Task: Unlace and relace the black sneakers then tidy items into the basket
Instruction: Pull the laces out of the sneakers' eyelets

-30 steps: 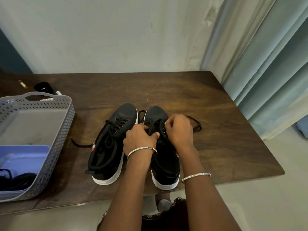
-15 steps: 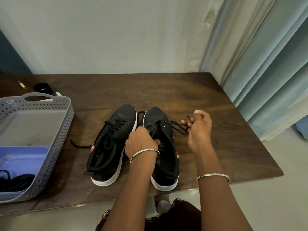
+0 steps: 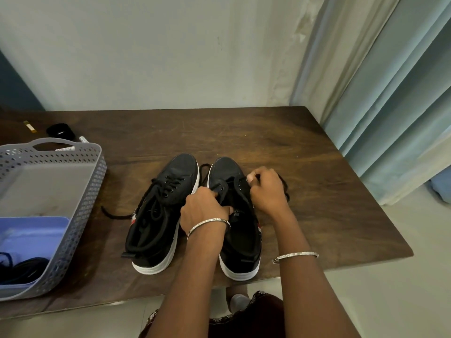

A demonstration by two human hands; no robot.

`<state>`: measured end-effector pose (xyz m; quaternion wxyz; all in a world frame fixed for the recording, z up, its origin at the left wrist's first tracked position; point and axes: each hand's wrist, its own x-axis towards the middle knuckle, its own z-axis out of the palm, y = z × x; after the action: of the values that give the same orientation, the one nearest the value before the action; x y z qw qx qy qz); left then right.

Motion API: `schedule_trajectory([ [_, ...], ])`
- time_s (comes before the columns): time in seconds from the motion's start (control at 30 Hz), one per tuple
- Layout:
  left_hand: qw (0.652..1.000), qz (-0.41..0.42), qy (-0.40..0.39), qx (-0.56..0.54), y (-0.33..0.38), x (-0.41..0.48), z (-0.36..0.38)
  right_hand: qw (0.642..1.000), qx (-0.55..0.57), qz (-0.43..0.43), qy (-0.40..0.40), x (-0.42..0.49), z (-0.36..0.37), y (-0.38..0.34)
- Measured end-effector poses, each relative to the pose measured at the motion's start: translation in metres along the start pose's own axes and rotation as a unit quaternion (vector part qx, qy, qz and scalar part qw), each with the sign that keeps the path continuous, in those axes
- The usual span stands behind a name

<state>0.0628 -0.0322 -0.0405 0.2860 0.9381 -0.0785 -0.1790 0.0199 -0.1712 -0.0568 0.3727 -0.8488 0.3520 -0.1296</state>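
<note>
One wooden table (image 3: 317, 167) filled the middle of the frame, with the grey basket (image 3: 92, 181) at its left edge. At centre stood the two sneakers, side by side and nearly touching. Their long axes ran from the bottom of the frame upward, toes toward the wall and heels toward the person. The laced sneaker (image 3: 168, 191) leaned slightly left; the second sneaker (image 3: 241, 240), just right of it, was the one being worked on.

The left hand (image 3: 205, 208) was clamped on that sneaker's tongue and left eyelet flap, steadying it. Half a second before, the right hand (image 3: 267, 191) had been out to the right, drawing the lace (image 3: 284, 181) taut. Now it was back at the right eyelet row, fingers pinched together, apparently on the lace. That suggested one pull was finished and the next eyelet was starting, so the basket tidying was still far off.
</note>
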Motion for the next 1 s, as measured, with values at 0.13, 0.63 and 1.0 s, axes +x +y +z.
schedule_trajectory([
  [0.13,1.000,-0.001,-0.006,-0.007,0.000,0.001,0.000,0.913,0.393,0.101,0.031,-0.006,-0.012,-0.004],
  [0.63,1.000,-0.002,-0.002,-0.010,0.001,0.000,0.001,0.999,-0.037,-0.026,-0.016,-0.006,-0.004,0.006],
  [1.0,1.000,-0.003,-0.012,-0.012,-0.001,0.002,0.000,0.893,0.436,0.110,-0.001,-0.010,-0.020,-0.003],
])
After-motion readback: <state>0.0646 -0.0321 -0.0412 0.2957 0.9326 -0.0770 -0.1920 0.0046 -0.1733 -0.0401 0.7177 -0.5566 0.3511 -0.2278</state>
